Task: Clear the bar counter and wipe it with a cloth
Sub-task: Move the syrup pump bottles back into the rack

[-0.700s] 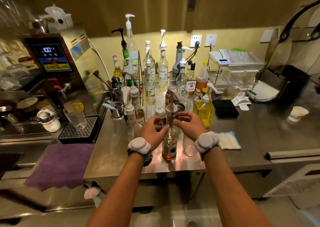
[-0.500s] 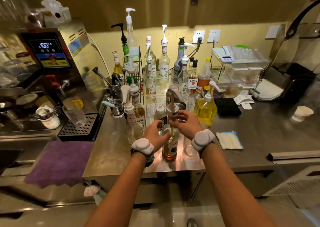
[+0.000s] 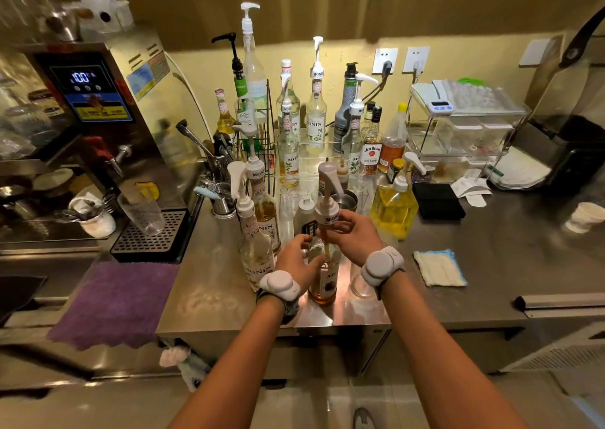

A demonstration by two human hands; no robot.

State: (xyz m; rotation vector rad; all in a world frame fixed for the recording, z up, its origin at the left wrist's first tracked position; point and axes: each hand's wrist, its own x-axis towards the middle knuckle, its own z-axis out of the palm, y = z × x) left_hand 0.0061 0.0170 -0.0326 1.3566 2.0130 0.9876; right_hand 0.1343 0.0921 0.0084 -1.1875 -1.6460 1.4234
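Observation:
A brown syrup bottle (image 3: 325, 281) stands near the front of the steel bar counter (image 3: 491, 265). My left hand (image 3: 296, 260) grips the bottle's upper body. My right hand (image 3: 355, 237) holds its white pump head (image 3: 327, 204), which is raised above the neck with the tube showing. A white and blue cloth (image 3: 440, 268) lies flat to the right of my right wrist. A purple cloth (image 3: 114, 301) is spread on the lower ledge at the left. Two more pump bottles (image 3: 257, 248) stand just left of my left hand.
Many syrup and liquor bottles crowd the back of the counter. A yellow liquid pump bottle (image 3: 394, 212), a black box (image 3: 437, 201) and a paper cup (image 3: 586, 217) sit to the right. A hot water machine (image 3: 98, 117) stands at the left, a clear rack (image 3: 465, 127) at the back right.
My right hand has lifted the pump head higher off the brown bottle, so more tube shows. My left hand slid down to the bottle's upper body.

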